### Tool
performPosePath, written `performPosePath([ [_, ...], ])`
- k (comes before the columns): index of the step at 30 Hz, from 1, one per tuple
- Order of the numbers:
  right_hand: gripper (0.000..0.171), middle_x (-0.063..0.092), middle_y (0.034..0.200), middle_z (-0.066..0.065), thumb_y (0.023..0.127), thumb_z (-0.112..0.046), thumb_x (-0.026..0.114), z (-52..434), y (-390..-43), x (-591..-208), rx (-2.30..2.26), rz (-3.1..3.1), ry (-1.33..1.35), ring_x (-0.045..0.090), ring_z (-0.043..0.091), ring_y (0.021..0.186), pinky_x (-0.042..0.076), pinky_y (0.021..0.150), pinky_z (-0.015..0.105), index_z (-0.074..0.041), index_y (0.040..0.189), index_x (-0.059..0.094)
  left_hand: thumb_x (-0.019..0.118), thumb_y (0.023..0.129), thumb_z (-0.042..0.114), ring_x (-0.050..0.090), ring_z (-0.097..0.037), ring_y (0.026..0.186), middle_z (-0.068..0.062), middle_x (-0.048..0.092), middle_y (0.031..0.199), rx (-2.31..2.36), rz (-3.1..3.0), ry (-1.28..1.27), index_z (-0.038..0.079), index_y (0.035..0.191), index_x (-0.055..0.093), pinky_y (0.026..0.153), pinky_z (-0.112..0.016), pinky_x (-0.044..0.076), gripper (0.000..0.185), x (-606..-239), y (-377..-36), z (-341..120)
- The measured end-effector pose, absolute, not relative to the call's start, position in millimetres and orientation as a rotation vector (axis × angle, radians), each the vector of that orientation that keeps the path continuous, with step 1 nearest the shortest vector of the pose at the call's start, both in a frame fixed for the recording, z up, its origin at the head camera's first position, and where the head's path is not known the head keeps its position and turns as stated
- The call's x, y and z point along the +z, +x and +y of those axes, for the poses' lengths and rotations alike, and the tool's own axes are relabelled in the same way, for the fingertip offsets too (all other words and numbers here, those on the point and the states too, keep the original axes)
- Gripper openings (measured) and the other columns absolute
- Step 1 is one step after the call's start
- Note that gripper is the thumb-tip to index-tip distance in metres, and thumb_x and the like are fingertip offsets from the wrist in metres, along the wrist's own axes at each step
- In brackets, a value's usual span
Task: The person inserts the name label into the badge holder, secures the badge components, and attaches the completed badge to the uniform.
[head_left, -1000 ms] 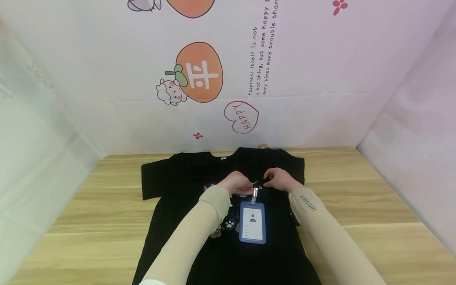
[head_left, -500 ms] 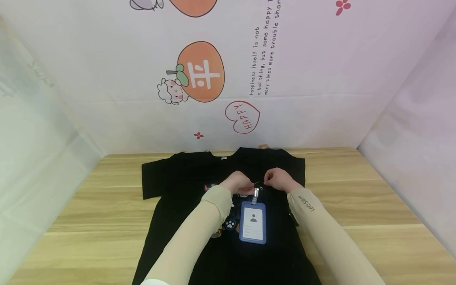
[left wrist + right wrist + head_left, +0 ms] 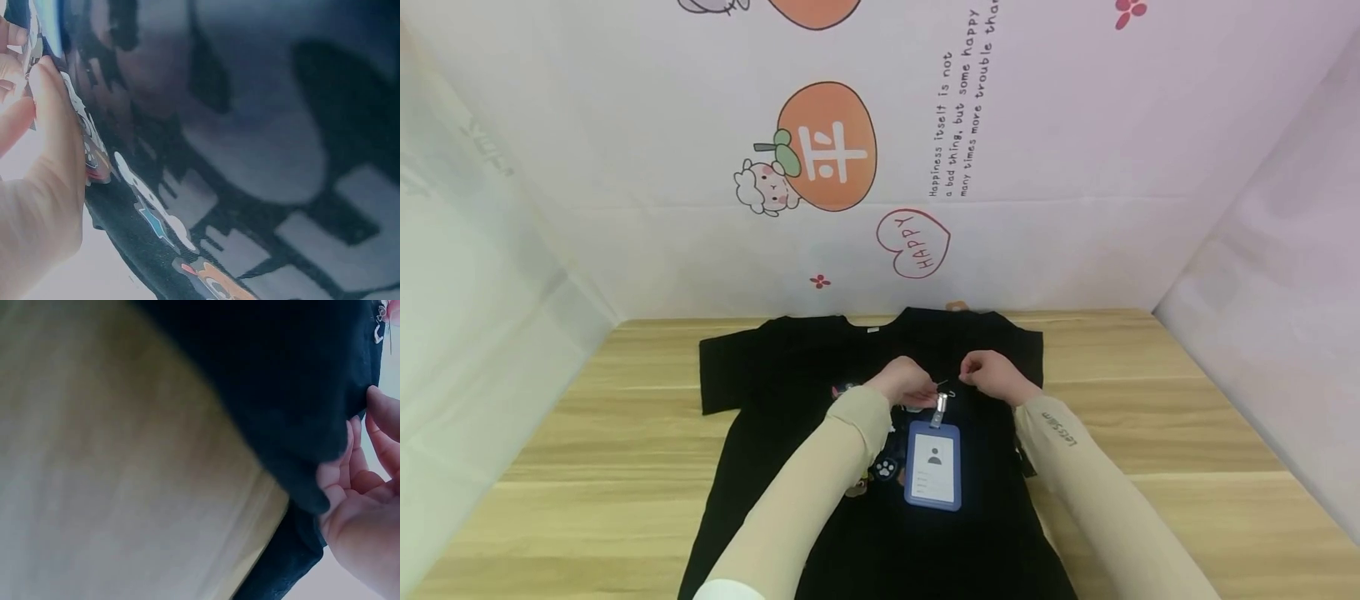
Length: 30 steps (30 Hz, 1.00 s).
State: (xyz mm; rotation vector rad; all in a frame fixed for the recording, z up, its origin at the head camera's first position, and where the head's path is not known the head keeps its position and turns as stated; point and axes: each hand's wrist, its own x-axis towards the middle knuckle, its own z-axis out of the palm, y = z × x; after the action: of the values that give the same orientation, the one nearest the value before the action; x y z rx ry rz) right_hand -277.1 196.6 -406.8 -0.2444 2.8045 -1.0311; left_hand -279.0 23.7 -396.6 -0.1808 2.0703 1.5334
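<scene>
A black T-shirt (image 3: 805, 358) lies spread on the wooden table. On its chest is a blue ID badge holder (image 3: 933, 467) with a white card, hanging from a metal clip (image 3: 939, 408). My left hand (image 3: 906, 382) grips the clip at its upper end, where a thin pin (image 3: 942, 384) sticks out, apart from its small hook (image 3: 952, 393). To the right of the pin, my right hand (image 3: 994, 375) pinches the shirt fabric between thumb and fingertips; the right wrist view shows the cloth (image 3: 300, 394) raised there. In the left wrist view, fingers (image 3: 53, 125) overlap the shirt's cartoon patches.
Cartoon patches, among them a paw-print badge (image 3: 886, 468), sit on the shirt left of the badge holder, partly behind the left forearm. The wooden tabletop (image 3: 1165, 417) extends on both sides. A white printed curtain (image 3: 1045, 208) stands behind, with white sheets at the sides.
The right thumb and fingertips, apart a second ago, have come together on the shirt fabric. The left hand, clip and badge holder have barely moved; the head view has shifted slightly.
</scene>
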Motion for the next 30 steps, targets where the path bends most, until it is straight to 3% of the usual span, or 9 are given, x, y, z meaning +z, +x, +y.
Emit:
performPosePath([
  [5,0.010,0.056,0.078,0.007,0.090,-0.004,0.057,198,-275,-405,-1.077,2.789,-0.240,0.051,0.018,0.067,0.044,0.062,0.025,-0.002,0.081,0.058,0.058,0.088,-0.003,0.063,-0.016,0.061,-0.014,0.066,0.072,1.521,2.114,-0.186,-0.008,0.085,0.066,0.066,-0.024,0.057,0.010,-396,-280,29],
  [12,0.011,0.057,0.083,0.009,0.093,-0.007,0.056,200,-275,-404,-1.068,2.774,-0.210,0.052,0.019,0.071,0.044,0.065,0.026,-0.001,0.086,0.061,0.060,0.089,-0.001,0.060,-0.013,0.055,-0.008,0.060,0.063,1.469,2.223,-0.176,-0.005,0.084,0.064,0.056,-0.021,0.055,0.008,-399,-282,38],
  [30,0.011,0.057,0.084,0.008,0.094,-0.008,0.055,202,-273,-405,-1.091,2.727,-0.227,0.051,0.019,0.073,0.043,0.066,0.026,-0.001,0.089,0.063,0.063,0.088,0.001,0.060,-0.012,0.053,-0.008,0.062,0.064,1.490,2.231,-0.212,-0.004,0.082,0.067,0.052,-0.019,0.053,0.008,-407,-289,40],
])
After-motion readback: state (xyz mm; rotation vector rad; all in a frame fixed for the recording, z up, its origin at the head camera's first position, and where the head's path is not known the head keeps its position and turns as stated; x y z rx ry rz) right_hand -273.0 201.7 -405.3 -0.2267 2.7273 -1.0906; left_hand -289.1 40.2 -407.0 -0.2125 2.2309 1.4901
